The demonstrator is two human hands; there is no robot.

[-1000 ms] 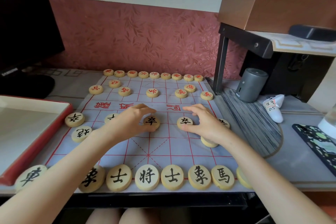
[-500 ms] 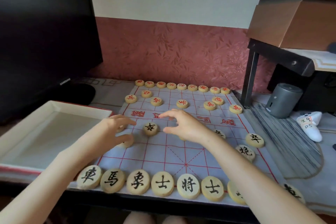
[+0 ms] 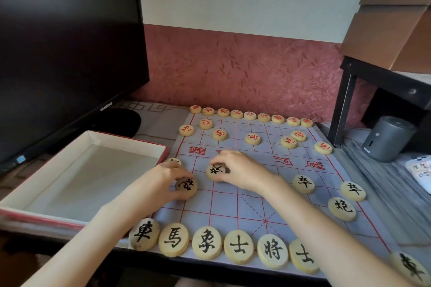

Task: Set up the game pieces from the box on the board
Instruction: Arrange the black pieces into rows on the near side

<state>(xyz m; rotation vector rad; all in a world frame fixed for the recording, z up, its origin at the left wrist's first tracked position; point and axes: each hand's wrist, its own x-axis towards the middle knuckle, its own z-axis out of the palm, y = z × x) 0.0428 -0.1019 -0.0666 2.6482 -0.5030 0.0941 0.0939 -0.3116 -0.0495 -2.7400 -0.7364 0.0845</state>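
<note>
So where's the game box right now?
In the head view, the box sits on the left, beside the board's left edge and in front of the monitor.

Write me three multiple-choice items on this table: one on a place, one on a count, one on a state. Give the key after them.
1. Where does the box lie, as the person sees it?
A. left of the board
B. right of the board
C. on top of the board

2. How many pieces make up the far row of red-lettered pieces?
A. six
B. nine
C. twelve

3. What is the right hand doing?
A. lying flat on the board
B. pinching a black-lettered piece on the board
C. reaching into the box

Key: 1 A, the box sits beside the board's left edge. 2 B, nine discs line the far edge. 3 B, its fingers curl round the disc.
</note>
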